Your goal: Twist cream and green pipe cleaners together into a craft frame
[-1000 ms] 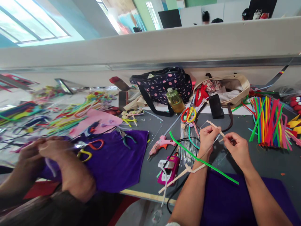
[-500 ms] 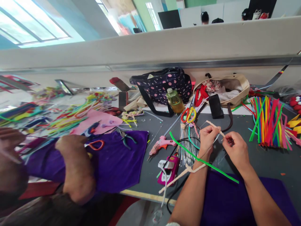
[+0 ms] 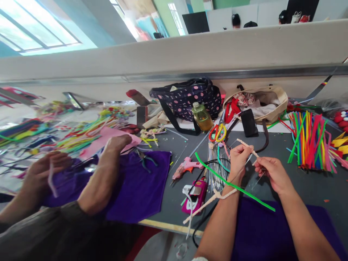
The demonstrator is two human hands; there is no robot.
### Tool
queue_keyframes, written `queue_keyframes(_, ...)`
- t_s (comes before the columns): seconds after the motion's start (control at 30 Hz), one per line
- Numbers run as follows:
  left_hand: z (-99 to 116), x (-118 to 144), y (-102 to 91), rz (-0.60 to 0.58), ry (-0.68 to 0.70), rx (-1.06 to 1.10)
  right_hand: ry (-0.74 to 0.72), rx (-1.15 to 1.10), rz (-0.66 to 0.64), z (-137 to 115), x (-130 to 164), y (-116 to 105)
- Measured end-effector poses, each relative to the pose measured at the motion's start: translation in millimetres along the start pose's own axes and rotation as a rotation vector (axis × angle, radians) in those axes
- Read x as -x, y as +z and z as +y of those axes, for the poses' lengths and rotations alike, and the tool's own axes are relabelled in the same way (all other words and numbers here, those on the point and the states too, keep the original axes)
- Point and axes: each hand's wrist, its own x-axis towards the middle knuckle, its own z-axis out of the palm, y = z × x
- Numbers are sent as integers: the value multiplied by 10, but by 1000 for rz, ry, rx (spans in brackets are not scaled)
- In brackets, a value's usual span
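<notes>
Two hands work a cream pipe cleaner over a crowded craft counter

At centre right, the left hand (image 3: 239,156) pinches the cream pipe cleaner (image 3: 246,144) while the right hand (image 3: 272,171) has slid slightly lower, fingers closed on its end, apparently drawing out a thin wire that is hard to make out. A co-worker's hand (image 3: 115,143), lower left, now reaches across purple felt (image 3: 141,185).

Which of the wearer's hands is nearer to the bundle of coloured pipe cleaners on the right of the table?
Right. The right hand is just left of the bundle of coloured pipe cleaners, apart from it. The left hand is farther left, pinching a cream pipe cleaner.
</notes>
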Motion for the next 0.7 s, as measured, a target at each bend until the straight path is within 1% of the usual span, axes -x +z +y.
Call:
queue_keyframes(0.2, -6, -14, -16, 13, -5, 11, 152, -240, -129, 23, -27, -59)
queue_keyframes(0.33, 35, -17, -11, 34, 21, 21, 274, -453, -248, 59, -56, -82)
queue_keyframes(0.43, 73, -21, -9, 57, 38, 37, 328, -550, -294, 69, -73, -76)
queue_keyframes(0.53, 98, -31, -10, 86, 59, 35, 344, -599, -281, 65, -85, -57)
queue_keyframes(0.7, 103, -55, -11, 101, 74, 35, 340, -648, -192, 51, -102, -30)
